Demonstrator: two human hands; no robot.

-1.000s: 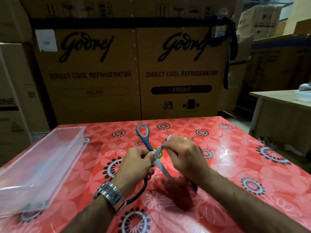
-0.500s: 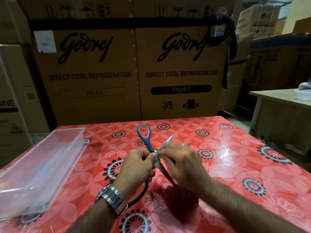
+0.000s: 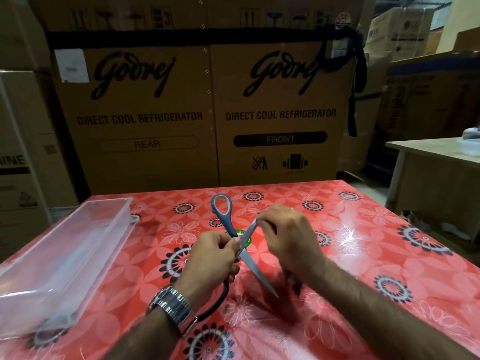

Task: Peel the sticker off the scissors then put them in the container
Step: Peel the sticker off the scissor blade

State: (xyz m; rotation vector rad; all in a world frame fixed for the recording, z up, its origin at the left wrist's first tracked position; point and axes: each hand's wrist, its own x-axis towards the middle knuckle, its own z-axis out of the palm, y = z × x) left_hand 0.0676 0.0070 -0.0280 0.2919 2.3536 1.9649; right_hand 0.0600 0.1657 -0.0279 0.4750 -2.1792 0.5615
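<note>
Lifted slightly since before: right hand (image 3: 288,240), pinching upper blade tip. Left hand (image 3: 213,258) clamped around scissors (image 3: 249,263) at pivot, above red floral tablecloth (image 3: 363,255). Clear container (image 3: 65,253) left. Cardboard refrigerator cartons (image 3: 207,113) behind.

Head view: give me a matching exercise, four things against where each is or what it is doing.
Things:
1. scissors
2. container
3. left hand
4. right hand

Places or states:
A. empty, on the table's left side
B. pinches a blade tip
C. open, blades crossed, held above the table
D. grips near the pivot, watch on its wrist

Pairs: 1-C, 2-A, 3-D, 4-B
</note>
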